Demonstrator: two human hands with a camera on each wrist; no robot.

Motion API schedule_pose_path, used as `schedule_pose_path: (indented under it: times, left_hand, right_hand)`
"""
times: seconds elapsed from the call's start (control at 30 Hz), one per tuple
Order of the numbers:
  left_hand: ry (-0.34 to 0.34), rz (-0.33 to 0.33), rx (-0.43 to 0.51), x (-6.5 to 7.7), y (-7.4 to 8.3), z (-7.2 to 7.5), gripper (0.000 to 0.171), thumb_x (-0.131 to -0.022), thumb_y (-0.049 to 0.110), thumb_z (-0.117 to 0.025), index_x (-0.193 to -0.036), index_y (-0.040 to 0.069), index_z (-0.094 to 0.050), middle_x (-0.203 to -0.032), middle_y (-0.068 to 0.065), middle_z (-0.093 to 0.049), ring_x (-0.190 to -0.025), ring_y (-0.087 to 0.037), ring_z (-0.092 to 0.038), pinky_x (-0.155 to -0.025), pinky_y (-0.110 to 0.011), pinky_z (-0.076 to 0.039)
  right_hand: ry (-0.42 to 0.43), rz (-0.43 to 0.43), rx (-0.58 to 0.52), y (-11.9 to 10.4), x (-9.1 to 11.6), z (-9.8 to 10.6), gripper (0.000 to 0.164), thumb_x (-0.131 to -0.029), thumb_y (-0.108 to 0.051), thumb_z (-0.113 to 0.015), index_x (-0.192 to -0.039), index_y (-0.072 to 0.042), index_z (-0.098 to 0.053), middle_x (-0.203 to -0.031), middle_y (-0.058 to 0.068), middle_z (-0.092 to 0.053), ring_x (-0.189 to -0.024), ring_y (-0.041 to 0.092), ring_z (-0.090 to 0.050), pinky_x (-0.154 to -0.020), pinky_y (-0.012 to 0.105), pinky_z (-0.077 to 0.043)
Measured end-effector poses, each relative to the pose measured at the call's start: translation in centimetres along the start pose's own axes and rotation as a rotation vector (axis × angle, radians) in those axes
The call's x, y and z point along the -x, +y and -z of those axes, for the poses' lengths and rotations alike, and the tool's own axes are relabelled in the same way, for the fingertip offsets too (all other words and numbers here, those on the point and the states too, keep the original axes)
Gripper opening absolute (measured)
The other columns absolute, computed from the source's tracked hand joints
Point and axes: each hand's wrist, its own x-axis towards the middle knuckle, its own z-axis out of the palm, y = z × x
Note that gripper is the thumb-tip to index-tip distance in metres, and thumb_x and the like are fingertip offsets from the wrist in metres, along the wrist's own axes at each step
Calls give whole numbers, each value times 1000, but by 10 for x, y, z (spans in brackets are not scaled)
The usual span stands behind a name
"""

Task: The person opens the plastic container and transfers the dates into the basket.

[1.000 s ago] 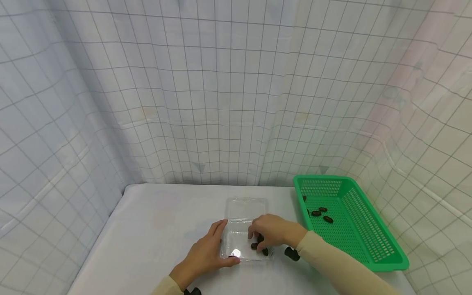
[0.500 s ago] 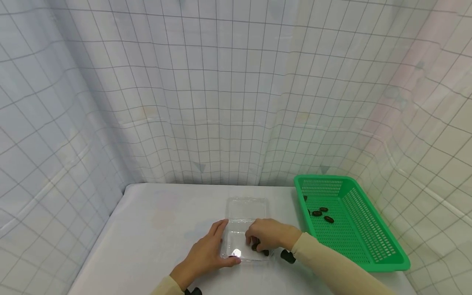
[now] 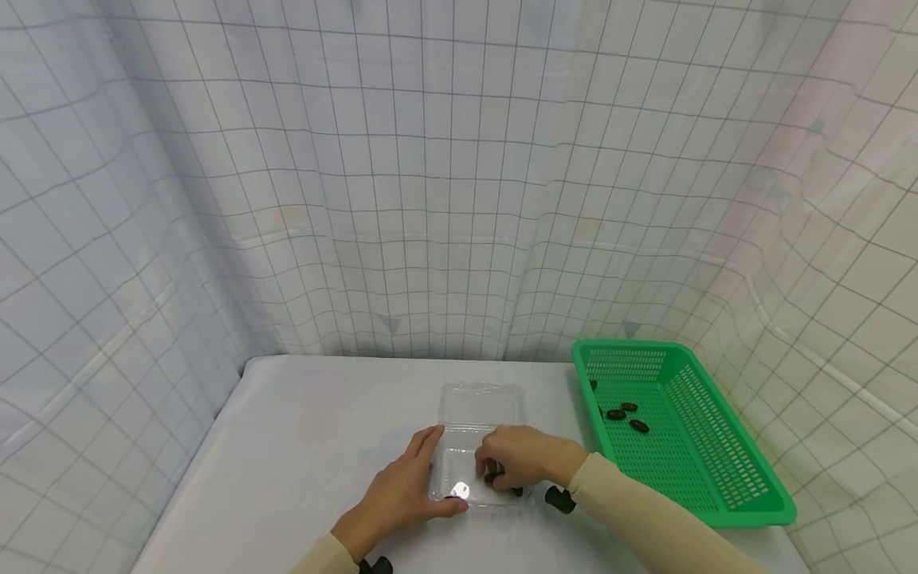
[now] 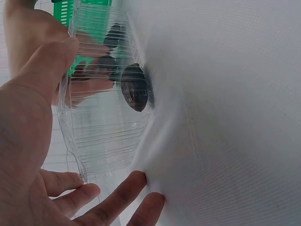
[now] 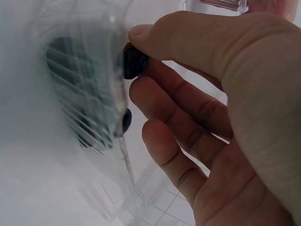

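Observation:
A clear plastic clamshell box (image 3: 453, 466) lies on the table, its lid (image 3: 480, 402) folded back away from me. My left hand (image 3: 398, 494) rests along the left side of the box, fingers nearly straight, thumb at the near corner. Inside the right part of the box, my right hand (image 3: 527, 456) pinches a dark, glossy oval date-like fruit (image 5: 134, 61) between thumb and forefinger. Other such fruits sit in the box under that hand; one date-like fruit (image 4: 135, 87) shows through the wall in the left wrist view. My right fingers partly hide them in the head view.
A green slotted plastic basket (image 3: 746, 430) stands at the right of the table, with several dark oval fruits (image 3: 639, 426) in its left part. White cloth covers the table (image 3: 308, 446). Gridded white curtains (image 3: 430, 199) hang at the back and both sides.
My right hand has shifted slightly left inside the box and closed its fingertips on a date-like fruit. My left hand has stayed in place at the box's side.

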Motion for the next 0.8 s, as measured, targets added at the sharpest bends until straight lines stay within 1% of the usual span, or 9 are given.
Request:
schedule_pose_path:
  times: [0.1, 0.23, 0.33, 0.47, 0.63, 0.8]
  left_hand:
    - [2, -1, -5, 0, 1, 0, 132, -82, 68, -102, -180, 8, -36, -183, -11, -45, -106, -27, -78, -87, -55, -66]
    - [8, -5, 1, 1, 2, 2, 132, -82, 67, -101, -180, 8, -37, -183, -12, -46, -109, -29, -79, -88, -57, -66]
    - [8, -7, 9, 1, 3, 3, 132, -82, 67, -102, -180, 7, -36, -183, -13, -45, -111, -31, -79, -88, -59, -66]
    - [7, -8, 12, 1, 2, 4, 132, -83, 67, -101, -180, 8, -36, -183, -13, -45, -115, -30, -80, -91, -57, -67]
    - [15, -8, 30, 3, 0, 3, 130, -83, 66, -101, -180, 10, -37, -183, -11, -46, -116, -26, -79, -90, -53, -66]
    - [14, -13, 55, 4, 0, 0, 129, -83, 65, -101, -181, 13, -36, -181, -10, -48, -120, -27, -79, -89, -53, -64]
  right_hand:
    - [5, 6, -31, 1, 1, 3, 20, -97, -10, -94, -112, -21, -88, -95, -13, -78, -81, -5, -60, -77, 17, -55]
    - [23, 20, -45, 3, 3, 5, 20, -99, -12, -93, -116, -21, -88, -99, -14, -78, -86, -5, -63, -80, 16, -56]
    - [48, 41, -47, 4, 4, 6, 19, -100, -12, -92, -117, -20, -87, -102, -12, -79, -89, -6, -65, -83, 15, -56]
    - [87, 71, -68, 3, 6, 10, 18, -100, -9, -91, -116, -17, -87, -103, -9, -81, -89, -6, -66, -84, 15, -58]
    - [129, 71, -96, 3, 12, 17, 17, -100, -8, -90, -116, -15, -87, -103, -8, -78, -90, -6, -66, -86, 17, -58]
    - [178, 83, -134, 5, 22, 25, 17, -101, -6, -88, -117, -12, -85, -104, -5, -76, -93, -1, -70, -87, 18, -60]
